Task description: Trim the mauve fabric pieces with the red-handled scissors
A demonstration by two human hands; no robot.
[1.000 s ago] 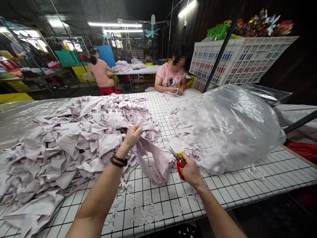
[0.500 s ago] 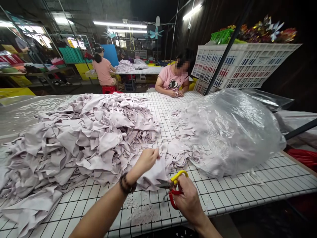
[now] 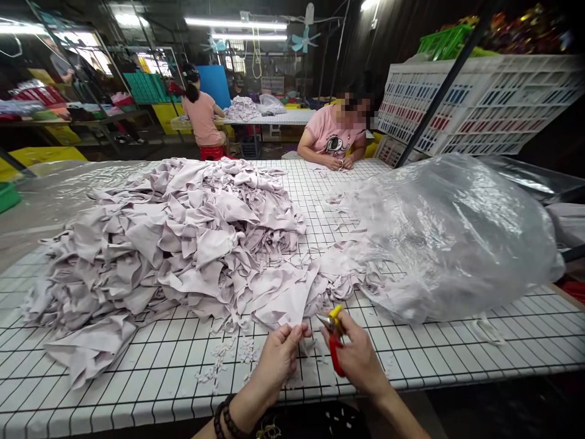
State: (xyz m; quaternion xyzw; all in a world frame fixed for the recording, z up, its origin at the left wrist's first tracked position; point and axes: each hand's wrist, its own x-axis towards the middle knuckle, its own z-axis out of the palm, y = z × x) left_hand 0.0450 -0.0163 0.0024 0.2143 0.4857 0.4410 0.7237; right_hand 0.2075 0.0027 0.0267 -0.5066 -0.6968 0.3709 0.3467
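My left hand (image 3: 280, 360) pinches the near end of a pale lilac fabric piece (image 3: 286, 299), which stretches away over the table toward the heap. In my right hand (image 3: 359, 353) are scissors (image 3: 336, 341) with one yellow and one red handle, their short blades pointing left toward my left hand. A big heap of lilac fabric pieces (image 3: 150, 244) lies left of centre. More fabric pieces (image 3: 347, 262) spill out of a clear plastic bag (image 3: 448, 244) on the right. Small fabric snippets (image 3: 219, 360) are scattered close to my left hand.
The table (image 3: 173, 378) has a white cover with a black grid. Across it sits a person in a pink shirt (image 3: 336, 134), hands on a small piece. White crates (image 3: 457, 103) are stacked at the right behind a dark slanted pole (image 3: 450, 82). Another person (image 3: 203, 116) works farther back.
My left hand has drawn back toward the table's near edge, pulling the fabric's end with it. The scissors first came down and left, then turned slightly upward beside it. The view has shifted left.
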